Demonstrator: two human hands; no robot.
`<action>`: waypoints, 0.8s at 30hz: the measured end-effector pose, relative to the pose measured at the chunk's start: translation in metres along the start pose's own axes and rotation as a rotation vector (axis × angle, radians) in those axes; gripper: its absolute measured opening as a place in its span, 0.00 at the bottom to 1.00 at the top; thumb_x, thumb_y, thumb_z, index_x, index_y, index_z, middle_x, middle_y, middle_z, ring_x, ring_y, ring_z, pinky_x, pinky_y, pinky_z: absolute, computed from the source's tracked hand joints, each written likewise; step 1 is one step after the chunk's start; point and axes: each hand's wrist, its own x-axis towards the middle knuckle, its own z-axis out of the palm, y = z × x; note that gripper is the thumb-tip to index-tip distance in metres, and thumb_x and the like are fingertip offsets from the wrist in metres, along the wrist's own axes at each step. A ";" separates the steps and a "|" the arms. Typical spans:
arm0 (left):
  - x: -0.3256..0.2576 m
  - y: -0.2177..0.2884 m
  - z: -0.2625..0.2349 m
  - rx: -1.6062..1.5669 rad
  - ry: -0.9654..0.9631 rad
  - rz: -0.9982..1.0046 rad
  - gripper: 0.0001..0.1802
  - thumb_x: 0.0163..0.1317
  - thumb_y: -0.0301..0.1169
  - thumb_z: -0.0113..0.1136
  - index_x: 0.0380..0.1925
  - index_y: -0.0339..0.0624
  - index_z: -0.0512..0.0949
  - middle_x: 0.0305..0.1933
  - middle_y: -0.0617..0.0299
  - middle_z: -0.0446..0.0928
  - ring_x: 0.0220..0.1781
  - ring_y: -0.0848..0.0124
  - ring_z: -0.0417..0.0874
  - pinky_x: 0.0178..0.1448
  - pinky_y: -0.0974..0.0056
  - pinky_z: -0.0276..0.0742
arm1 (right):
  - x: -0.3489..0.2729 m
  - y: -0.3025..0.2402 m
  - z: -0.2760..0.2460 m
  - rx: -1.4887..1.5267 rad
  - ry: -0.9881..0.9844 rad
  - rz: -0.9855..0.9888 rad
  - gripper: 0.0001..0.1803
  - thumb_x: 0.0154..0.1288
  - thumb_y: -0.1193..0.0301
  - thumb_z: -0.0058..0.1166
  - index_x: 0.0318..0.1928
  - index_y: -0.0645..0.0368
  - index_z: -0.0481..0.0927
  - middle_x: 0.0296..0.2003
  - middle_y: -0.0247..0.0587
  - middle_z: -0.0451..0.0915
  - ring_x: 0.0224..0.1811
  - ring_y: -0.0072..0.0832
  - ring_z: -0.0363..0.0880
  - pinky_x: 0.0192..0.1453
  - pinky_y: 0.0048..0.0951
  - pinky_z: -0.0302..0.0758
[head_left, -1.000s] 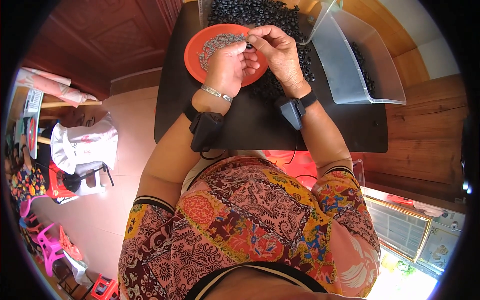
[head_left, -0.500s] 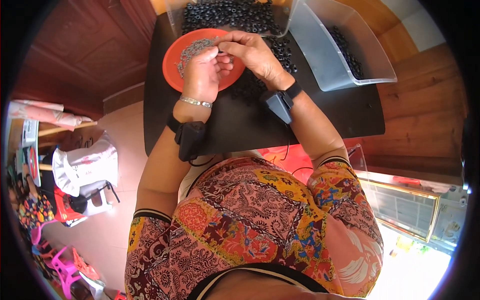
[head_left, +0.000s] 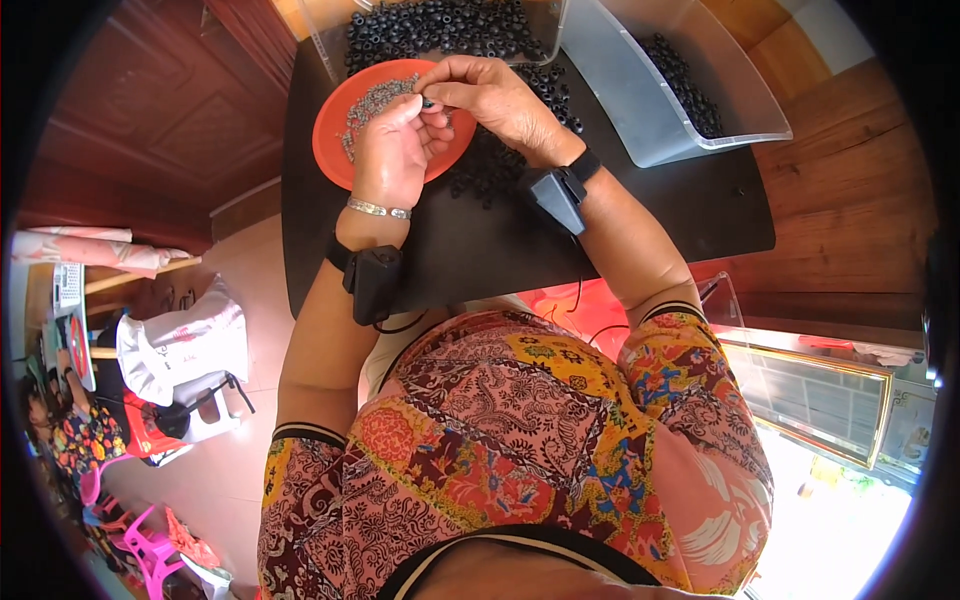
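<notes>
My left hand is closed, pinching a small black part between thumb and fingers. My right hand meets it there, thumb and index finger pressed together at the part; anything tiny between those fingertips is too small to make out. Both hands hover over an orange-red plate that holds many small grey metal pieces. Loose black parts of the same dark colour lie on the black table beside the plate, under and around my right hand.
Behind the plate stands a clear bin heaped with black ring-like parts. A translucent bin with more black parts sits at the right. Further left on the floor are a white sack and a pink plastic stool. A person is at the far left.
The whole view has shifted slightly. Both hands stay together over the plate, and the black part now shows more plainly between the fingers.
</notes>
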 end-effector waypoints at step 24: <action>0.004 0.008 -0.003 -0.079 -0.189 -0.057 0.12 0.62 0.38 0.51 0.30 0.40 0.75 0.32 0.60 0.76 0.33 0.67 0.76 0.44 0.64 0.69 | -0.093 -0.045 -0.066 -0.945 0.166 0.066 0.09 0.61 0.72 0.57 0.41 0.60 0.81 0.30 0.31 0.80 0.31 0.16 0.73 0.38 0.21 0.71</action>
